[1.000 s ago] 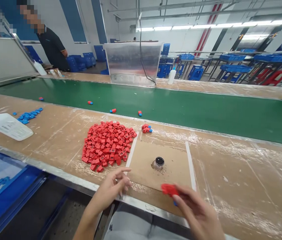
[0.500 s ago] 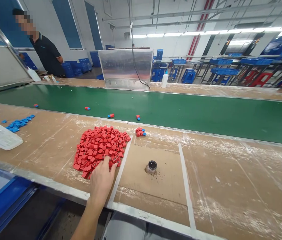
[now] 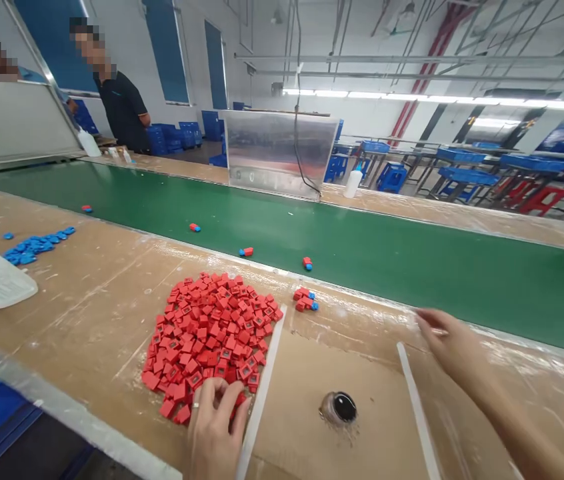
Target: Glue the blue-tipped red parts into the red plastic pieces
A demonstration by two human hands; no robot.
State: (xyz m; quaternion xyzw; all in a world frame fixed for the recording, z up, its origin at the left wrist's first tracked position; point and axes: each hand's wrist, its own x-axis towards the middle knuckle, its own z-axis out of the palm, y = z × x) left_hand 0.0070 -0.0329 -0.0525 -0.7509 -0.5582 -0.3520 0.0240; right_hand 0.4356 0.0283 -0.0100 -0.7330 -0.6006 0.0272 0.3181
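1. Head view: my left hand point(image 3: 216, 423) is at the near edge of the red pile point(image 3: 212, 327), fingers curled narrow over a block point(image 3: 241, 399); grip: I cannot tell.
2. The block's long axis is hidden; the pile points at mixed angles.
3. My right hand point(image 3: 456, 345), fingers narrow, is beside the belt point(image 3: 412, 263); contents: I cannot tell.

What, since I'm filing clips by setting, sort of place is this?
Probably a factory workshop: a long green surface, apparently a conveyor belt, bears spaced-out red-and-blue pieces; a pile of red parts lies on the workbench alongside, and blue crates stand in the background.
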